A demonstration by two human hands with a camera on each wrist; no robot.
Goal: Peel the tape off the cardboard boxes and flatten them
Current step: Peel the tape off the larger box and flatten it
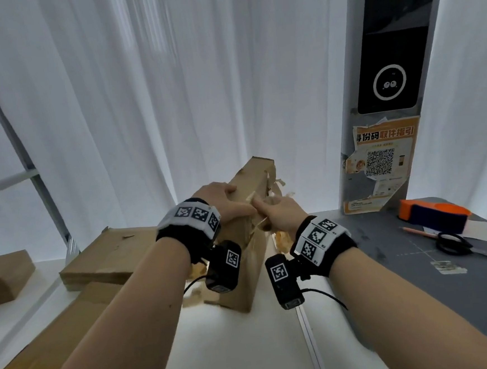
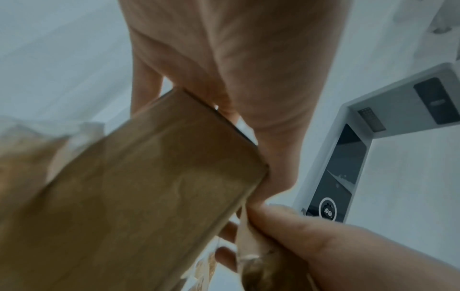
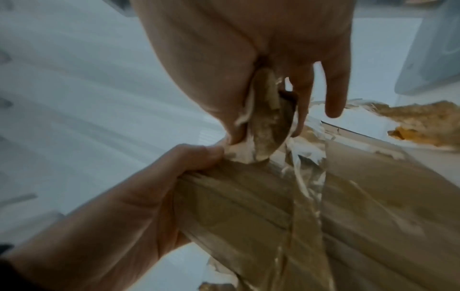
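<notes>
A brown cardboard box [image 1: 249, 201] stands on end on the white table, tilted away from me. My left hand [image 1: 223, 199] grips its upper left edge, fingers on the far face and thumb on the near one; the same cardboard box [image 2: 139, 196] fills the left wrist view. My right hand [image 1: 276, 208] pinches a crumpled strip of clear tape [image 3: 263, 126] between thumb and fingers, right beside the left thumb [image 3: 199, 155]. The strip runs down the box face [image 3: 308, 196]. Torn tape shreds [image 1: 277, 181] hang off the box's right edge.
Flattened cardboard pieces [image 1: 108, 256] lie stacked at left, another box [image 1: 4, 276] at far left. A grey mat [image 1: 417, 258] at right carries scissors [image 1: 454, 243], a pencil and an orange-and-navy tape dispenser [image 1: 434, 216]. A tall kiosk post [image 1: 386, 85] stands behind; white curtains close the back.
</notes>
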